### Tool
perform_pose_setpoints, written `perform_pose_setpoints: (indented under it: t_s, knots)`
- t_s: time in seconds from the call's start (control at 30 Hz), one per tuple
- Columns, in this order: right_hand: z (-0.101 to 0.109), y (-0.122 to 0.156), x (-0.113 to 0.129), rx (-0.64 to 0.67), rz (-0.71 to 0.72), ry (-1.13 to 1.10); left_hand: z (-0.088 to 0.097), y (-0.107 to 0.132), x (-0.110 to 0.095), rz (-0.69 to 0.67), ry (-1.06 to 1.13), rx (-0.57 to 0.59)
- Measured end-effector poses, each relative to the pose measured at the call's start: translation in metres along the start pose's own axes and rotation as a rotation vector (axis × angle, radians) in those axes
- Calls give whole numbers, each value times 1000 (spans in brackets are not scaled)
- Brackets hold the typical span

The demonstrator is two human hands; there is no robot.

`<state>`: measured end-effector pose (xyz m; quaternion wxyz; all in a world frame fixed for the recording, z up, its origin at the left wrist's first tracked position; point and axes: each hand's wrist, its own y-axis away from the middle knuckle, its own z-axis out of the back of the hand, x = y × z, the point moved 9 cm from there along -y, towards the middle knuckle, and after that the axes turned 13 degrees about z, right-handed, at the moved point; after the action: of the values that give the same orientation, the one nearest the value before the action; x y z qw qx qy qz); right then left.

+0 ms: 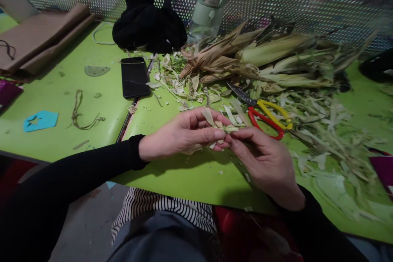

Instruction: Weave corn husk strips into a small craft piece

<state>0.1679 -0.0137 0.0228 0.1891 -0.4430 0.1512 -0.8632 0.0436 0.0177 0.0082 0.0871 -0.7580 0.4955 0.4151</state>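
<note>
Pale strips of corn husk (232,128) are pinched between my two hands above the front of the green table. My left hand (187,131) has its thumb pressed over the husk pieces, with one short flap standing up between the fingers. From the other side, my right hand (267,159) grips the right end of the strips between thumb and fingertips. Just beyond it lie scissors (265,116) with one red and one yellow handle loop, their dark blades pointing toward a heap of dried corn husks (270,55).
A black phone (135,77) lies left of the husk scraps (334,127). Behind stand a pale green bottle (208,10) and a black cloth bundle (149,24) against a perforated metal screen. Brown paper (46,39), a blue cutout (41,121) and a knotted cord (80,116) are on the left.
</note>
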Motion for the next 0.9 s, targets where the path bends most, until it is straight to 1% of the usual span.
perform_pose_setpoints:
  t_s: [0.2, 0.27, 0.37, 0.47, 0.53, 0.6, 0.7, 0.77, 0.83, 0.9]
  knots:
    - [0, -1, -2, 33, -8, 34, 1, 2, -6, -43, -51, -25]
    - [2, -3, 3, 31, 24, 69, 3, 3, -9, -64, -111, -52]
    - [4, -7, 15, 32, 124, 162, 10, 4, -16, -154, -256, -136]
    - [0, -8, 28, 55, 253, 242, 15, 7, -22, -253, -415, -237]
    - [-4, -6, 36, 74, 348, 307, 16, 9, -23, -277, -513, -301]
    - [-11, -3, 44, 101, 450, 385, 16, 10, -22, -278, -577, -343]
    - [-24, 2, 53, 167, 592, 487, 12, 12, -19, -287, -608, -355]
    - [-31, 5, 57, 206, 656, 508, 10, 13, -18, -298, -629, -351]
    - [-33, 7, 62, 206, 702, 495, 9, 12, -17, -301, -652, -344]
    - [-29, 7, 65, 169, 700, 467, 10, 11, -18, -293, -665, -338]
